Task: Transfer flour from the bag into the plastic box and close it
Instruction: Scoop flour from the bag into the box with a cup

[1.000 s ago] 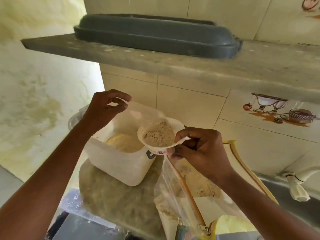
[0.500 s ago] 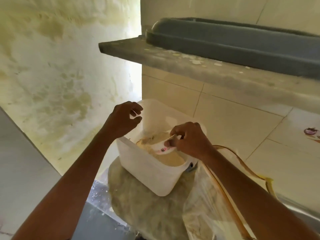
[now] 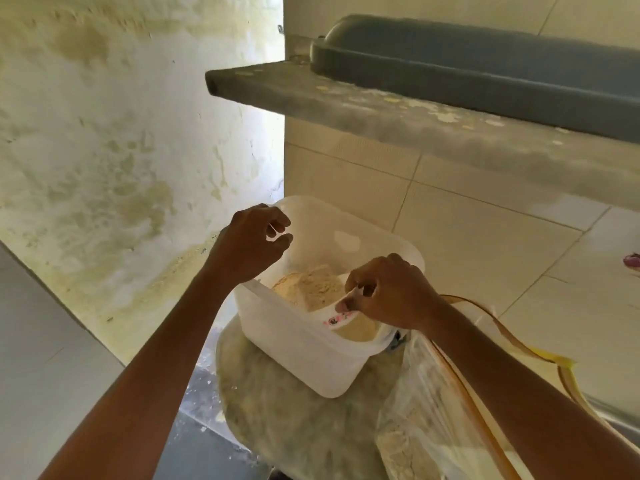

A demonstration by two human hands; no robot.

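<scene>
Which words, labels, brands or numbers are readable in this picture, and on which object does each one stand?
No text can be read.
Cup, held by the right hand in the box: a pink and dark print on its side, too blurred to read.
Wall tile at the right edge: part of a picture only, no letters.
Bag: no print visible.

Grey tray upside down on a stone shelf. Stained wall at left, cream tiles behind. Round stone slab below, flecked with crumbs.
</scene>
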